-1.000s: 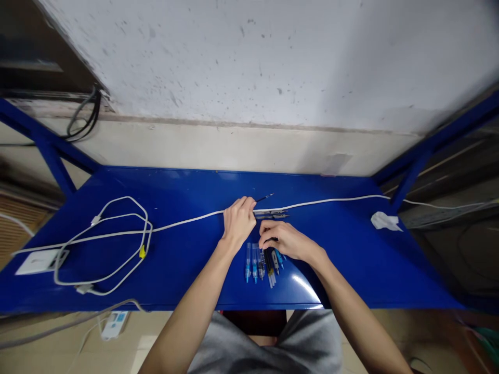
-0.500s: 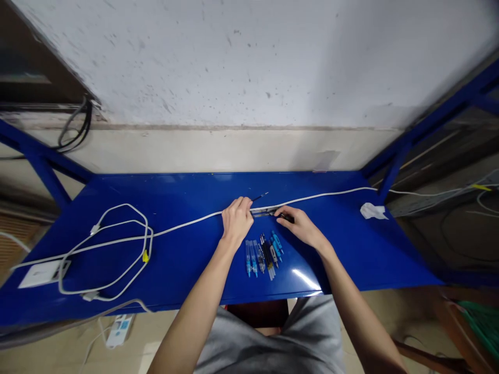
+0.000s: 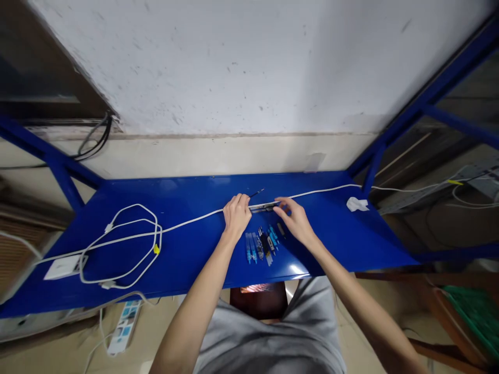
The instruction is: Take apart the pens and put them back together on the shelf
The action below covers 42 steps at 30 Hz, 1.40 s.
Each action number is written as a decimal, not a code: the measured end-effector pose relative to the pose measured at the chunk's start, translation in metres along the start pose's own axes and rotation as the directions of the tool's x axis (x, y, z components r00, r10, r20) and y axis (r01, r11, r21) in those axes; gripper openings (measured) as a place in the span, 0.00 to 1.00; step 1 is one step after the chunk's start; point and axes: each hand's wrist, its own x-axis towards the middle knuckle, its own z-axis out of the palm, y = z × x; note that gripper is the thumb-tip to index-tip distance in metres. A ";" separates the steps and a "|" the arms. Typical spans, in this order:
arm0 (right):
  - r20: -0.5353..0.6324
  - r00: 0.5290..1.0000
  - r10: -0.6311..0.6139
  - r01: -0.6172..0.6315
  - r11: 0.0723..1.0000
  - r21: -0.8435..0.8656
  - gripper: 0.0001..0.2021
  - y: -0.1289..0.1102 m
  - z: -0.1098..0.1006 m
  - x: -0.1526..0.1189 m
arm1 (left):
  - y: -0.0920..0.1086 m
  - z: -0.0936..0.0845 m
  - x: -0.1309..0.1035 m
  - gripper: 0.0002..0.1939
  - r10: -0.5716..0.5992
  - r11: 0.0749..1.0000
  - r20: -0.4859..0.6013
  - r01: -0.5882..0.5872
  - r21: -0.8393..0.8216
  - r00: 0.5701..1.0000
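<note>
Over the white cable, my left hand (image 3: 237, 214) is closed around pen parts, with a dark thin refill (image 3: 256, 192) poking out past its fingers toward the wall. Thin dark and clear pen pieces (image 3: 263, 208) stretch from it to my right hand (image 3: 291, 217). The thumb and forefinger of my right hand are apart at the right end of these pieces. Nearer me lie clear-blue pen barrels (image 3: 251, 247), black parts (image 3: 265, 244) and blue clip pieces (image 3: 273, 235) in a row. A small dark piece (image 3: 281, 230) lies just below my right hand.
A long white cable (image 3: 323, 190) crosses the blue table (image 3: 195, 249), looping at the left beside a white box (image 3: 62, 266). Crumpled white tissue (image 3: 357, 204) lies at the right. Blue frame bars rise at both ends. A power strip (image 3: 123, 327) is on the floor.
A small dark piece now lies on the table below my right hand, whose fingers have opened. My left hand keeps its hold. The whole view has shifted slightly.
</note>
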 end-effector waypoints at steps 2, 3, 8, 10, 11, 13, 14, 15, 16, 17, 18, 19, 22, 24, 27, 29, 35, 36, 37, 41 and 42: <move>0.046 0.998 -0.031 0.015 0.948 0.317 0.22 0.010 0.008 0.025 | 0.000 0.000 -0.001 0.14 0.061 0.998 -0.017 -0.061 0.027 0.998; 0.076 0.997 -0.033 -0.005 0.894 0.449 0.24 0.013 0.014 0.036 | 0.000 0.001 -0.001 0.14 0.088 0.995 -0.023 -0.087 0.041 0.996; 0.070 0.998 0.012 -0.057 0.719 0.693 0.21 0.016 0.039 0.066 | -0.001 0.001 -0.004 0.15 0.177 0.983 -0.042 -0.175 0.054 0.983; 0.057 0.998 0.009 -0.047 0.708 0.704 0.19 0.016 0.041 0.064 | -0.001 0.002 -0.005 0.16 0.212 0.977 -0.054 -0.210 0.043 0.976; 0.050 0.999 0.007 -0.041 0.705 0.708 0.19 0.016 0.040 0.062 | -0.001 0.002 -0.005 0.17 0.233 0.972 -0.061 -0.232 0.034 0.970; 0.016 1.000 0.017 -0.023 0.695 0.719 0.18 0.018 0.037 0.057 | -0.001 0.004 -0.005 0.17 0.284 0.959 -0.068 -0.285 0.004 0.956; -0.014 0.999 0.030 -0.010 0.686 0.728 0.17 0.019 0.034 0.056 | -0.002 0.005 -0.005 0.17 0.305 0.951 -0.073 -0.307 -0.021 0.950; -0.051 0.997 0.049 0.005 0.671 0.742 0.16 0.021 0.032 0.055 | -0.002 0.005 -0.005 0.17 0.314 0.946 -0.083 -0.319 -0.055 0.946; -0.090 0.993 0.077 0.019 0.649 0.761 0.16 0.023 0.030 0.055 | -0.003 0.006 -0.005 0.18 0.306 0.944 -0.101 -0.315 -0.097 0.947; -0.120 0.987 0.110 0.027 0.621 0.784 0.16 0.025 0.028 0.055 | -0.004 0.006 -0.004 0.20 0.278 0.944 -0.126 -0.295 -0.148 0.952; -0.138 0.980 0.144 0.027 0.590 0.807 0.15 0.027 0.027 0.056 | -0.005 0.006 -0.004 0.20 0.234 0.944 -0.155 -0.262 -0.201 0.960; -0.143 0.974 0.175 0.020 0.563 0.827 0.15 0.029 0.026 0.057 | -0.006 0.005 -0.004 0.21 0.178 0.942 -0.185 -0.222 -0.252 0.966; -0.091 0.976 0.200 -0.026 0.520 0.854 0.17 0.032 0.024 0.059 | -0.007 0.001 -0.003 0.21 0.034 0.939 -0.236 -0.112 -0.325 0.971; -0.034 0.986 0.161 -0.056 0.524 0.850 0.19 0.031 0.025 0.058 | -0.005 -0.006 -0.003 0.19 0.004 0.954 -0.252 -0.079 -0.289 0.968; 0.058 0.995 0.078 -0.093 0.564 0.821 0.23 0.028 0.028 0.055 | 0.004 -0.023 -0.006 0.15 -0.029 0.982 -0.292 -0.027 -0.188 0.956; 0.099 0.995 0.023 -0.093 0.592 0.800 0.24 0.025 0.029 0.053 | 0.012 -0.037 -0.014 0.10 -0.096 0.987 -0.290 0.054 -0.150 0.952; 0.197 0.974 -0.111 -0.069 0.683 0.727 0.21 0.016 0.029 0.048 | 0.016 -0.065 -0.051 0.01 -0.225 0.974 -0.009 0.225 -0.011 0.974; 0.219 0.967 -0.129 -0.067 0.701 0.710 0.21 0.015 0.029 0.047 | 0.014 -0.066 -0.057 0.01 -0.238 0.971 0.035 0.238 0.014 0.971; 0.241 0.959 -0.149 -0.064 0.715 0.696 0.20 0.013 0.030 0.046 | 0.012 -0.067 -0.061 0.02 -0.241 0.970 0.077 0.239 0.036 0.967; 0.333 0.917 -0.218 -0.055 0.759 0.649 0.19 0.009 0.033 0.042 | 0.006 -0.063 -0.067 0.06 -0.198 0.980 0.182 0.187 0.073 0.963; 0.349 0.910 -0.225 -0.053 0.770 0.636 0.20 0.008 0.033 0.042 | 0.006 -0.061 -0.067 0.07 -0.185 0.982 0.189 0.175 0.069 0.964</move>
